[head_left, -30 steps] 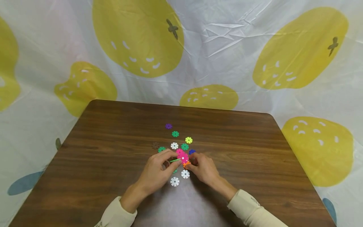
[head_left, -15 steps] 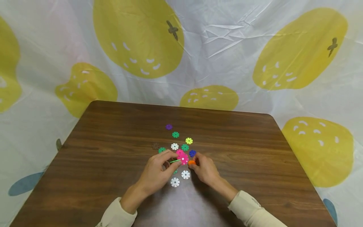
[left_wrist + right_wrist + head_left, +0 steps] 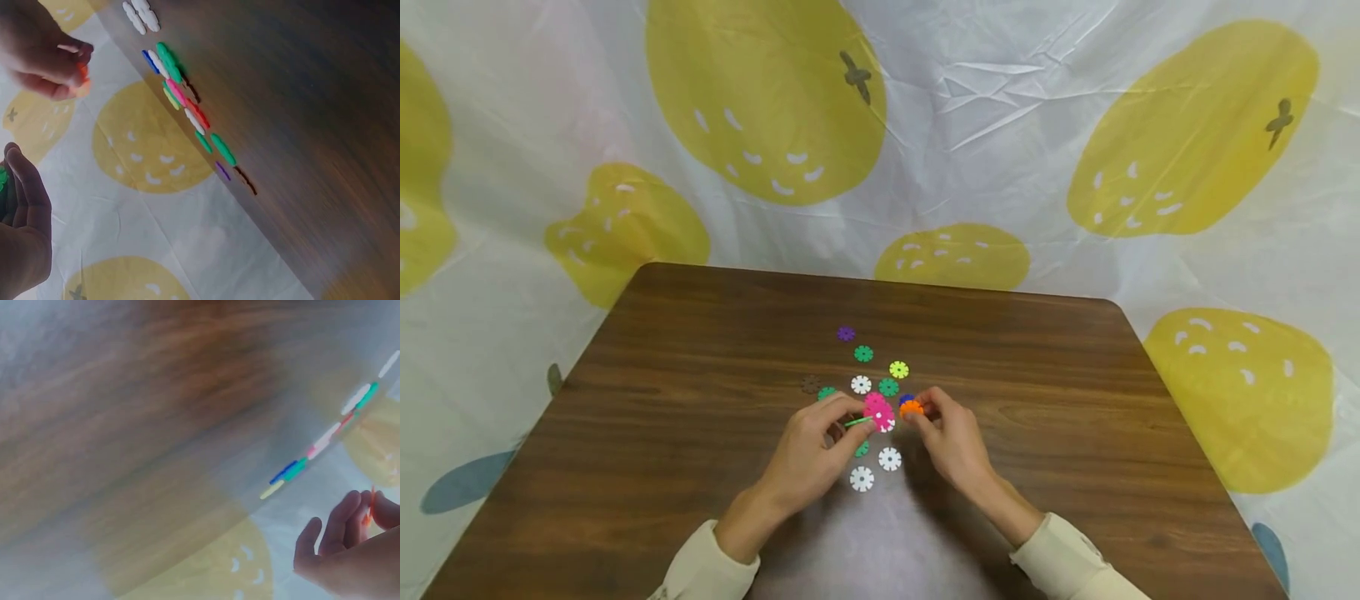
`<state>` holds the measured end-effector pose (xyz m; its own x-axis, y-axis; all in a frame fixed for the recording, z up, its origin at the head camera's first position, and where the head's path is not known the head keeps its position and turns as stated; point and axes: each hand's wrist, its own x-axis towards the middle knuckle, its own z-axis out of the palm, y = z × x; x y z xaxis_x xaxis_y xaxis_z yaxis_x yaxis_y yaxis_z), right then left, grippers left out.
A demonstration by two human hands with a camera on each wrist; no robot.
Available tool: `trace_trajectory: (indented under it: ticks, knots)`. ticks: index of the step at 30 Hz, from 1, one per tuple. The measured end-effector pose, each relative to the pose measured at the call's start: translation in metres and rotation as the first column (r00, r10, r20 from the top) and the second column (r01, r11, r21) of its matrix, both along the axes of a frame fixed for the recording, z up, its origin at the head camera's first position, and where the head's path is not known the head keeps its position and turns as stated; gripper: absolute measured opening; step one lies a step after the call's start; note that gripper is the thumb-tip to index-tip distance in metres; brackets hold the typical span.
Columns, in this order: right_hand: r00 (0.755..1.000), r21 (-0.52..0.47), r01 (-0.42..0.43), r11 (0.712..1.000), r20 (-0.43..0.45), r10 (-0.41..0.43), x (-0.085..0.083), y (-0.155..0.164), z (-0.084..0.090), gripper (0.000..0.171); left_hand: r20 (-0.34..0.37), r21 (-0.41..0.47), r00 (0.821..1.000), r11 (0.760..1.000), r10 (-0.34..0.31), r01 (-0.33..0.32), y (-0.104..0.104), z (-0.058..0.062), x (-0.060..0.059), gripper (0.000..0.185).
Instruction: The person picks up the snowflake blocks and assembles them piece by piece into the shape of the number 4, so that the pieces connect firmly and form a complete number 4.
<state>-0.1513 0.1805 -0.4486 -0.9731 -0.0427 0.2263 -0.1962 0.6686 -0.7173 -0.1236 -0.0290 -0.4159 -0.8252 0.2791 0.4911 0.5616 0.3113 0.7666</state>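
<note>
Above the table, my left hand (image 3: 812, 442) pinches a light green notched disc (image 3: 858, 422), seen edge-on in the head view. A pink notched disc (image 3: 878, 412) sits at its fingertips; it looks larger than the discs below and seems joined to the green one, though the joint is hidden. My right hand (image 3: 953, 435) pinches an orange notched disc (image 3: 912, 408) between thumb and fingers, just right of the pink disc and apart from it. The left wrist view shows green (image 3: 3, 178) in the left hand and the orange disc (image 3: 81, 81) in the right.
Several loose notched discs lie under and beyond the hands: purple (image 3: 846, 333), yellow (image 3: 898, 369), brown (image 3: 810, 384), blue (image 3: 906, 400), and white ones such as the near disc (image 3: 862, 479). A brown wooden table (image 3: 1075, 467) holds them, with a fruit-print cloth (image 3: 970, 150) behind.
The orange disc, first beside the pink disc's lower right, has moved away right and up with my right hand, now overlapping the blue disc in view. My left hand has shifted slightly.
</note>
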Motion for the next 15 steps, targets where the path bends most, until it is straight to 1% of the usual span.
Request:
trace_trajectory:
  ticks: [6, 10, 15]
  knots:
    - [1.000, -0.057, -0.011, 0.998, -0.025, 0.010, 0.007, -0.001, 0.012, 0.011, 0.005, 0.010, 0.998, 0.998, 0.060, -0.060, -0.001, -0.002, 0.000, 0.013]
    - [0.999, -0.052, -0.010, 0.999, -0.047, 0.007, 0.012, -0.001, 0.018, 0.011, 0.006, 0.015, 0.997, 0.997, 0.080, -0.081, 0.000, -0.004, -0.001, 0.012]
    - [0.995, -0.031, -0.015, 0.999, -0.099, 0.012, 0.016, -0.002, 0.024, 0.011, 0.001, 0.010, 0.995, 0.995, 0.102, -0.102, 0.002, -0.004, -0.002, 0.011]
